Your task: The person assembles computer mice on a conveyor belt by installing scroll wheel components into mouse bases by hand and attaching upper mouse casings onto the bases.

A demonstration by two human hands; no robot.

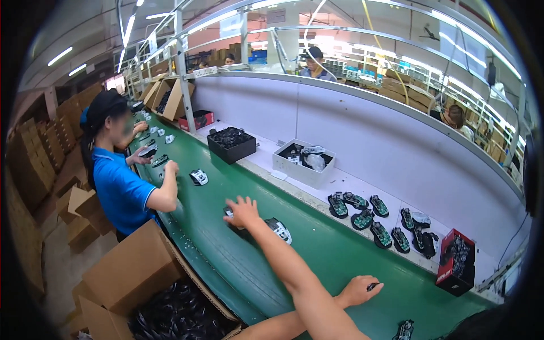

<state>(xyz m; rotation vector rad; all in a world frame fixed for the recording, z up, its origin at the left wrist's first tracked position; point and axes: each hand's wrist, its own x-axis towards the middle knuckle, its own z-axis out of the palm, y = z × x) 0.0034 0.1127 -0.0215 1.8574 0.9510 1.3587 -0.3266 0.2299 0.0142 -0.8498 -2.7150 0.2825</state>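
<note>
My right hand [244, 213] reaches across the green conveyor belt, its fingers spread over a mouse shell [228, 212] that it partly hides; whether it touches the shell I cannot tell. Just right of that hand, a white-and-black mouse shell [279, 231] lies on the belt. My left hand [358, 291] passes under my right forearm, low over the belt to the right. Its fingers are closed on a small black part [372, 287], too small to name. A mouse base with an exposed board [404, 330] lies at the near edge.
Beyond the belt, a ledge carries several mouse bases with green boards [362, 219], a white bin [306, 175], a black box [231, 148] and a red-black box [453, 277]. An open carton [133, 272] of black parts stands near left. A co-worker in blue [122, 181] handles parts.
</note>
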